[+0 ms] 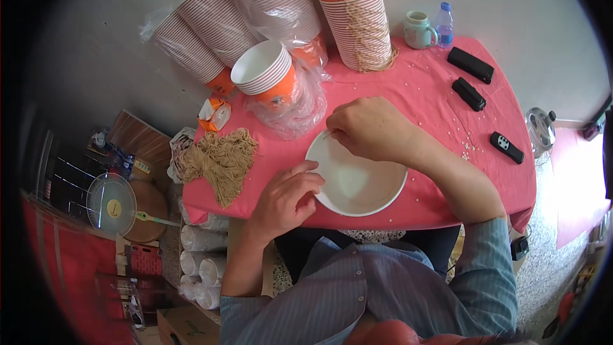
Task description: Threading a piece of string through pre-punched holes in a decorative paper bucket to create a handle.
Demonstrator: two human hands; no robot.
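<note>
A round paper bucket (373, 199) with a white inside stands at the table's near edge, its mouth facing up. My left hand (287, 198) is at the bucket's left rim, fingers stretched and thumb apart, holding nothing that I can see. Over the far left part of the rim my right hand (370, 126) is closed in a pinch. Whatever lies between its fingertips is too small or hidden to name. To the left, a thick bundle of tan cords (223, 163) is spread on the pink tablecloth (408, 89).
Tall stacks of paper buckets (265, 0), partly in clear plastic, stand at the back left. Another stack (354, 32) is draped with tan cords. A mug (418, 30), a bottle (444, 25), black cases (470, 65) and a remote (507, 147) lie to the right.
</note>
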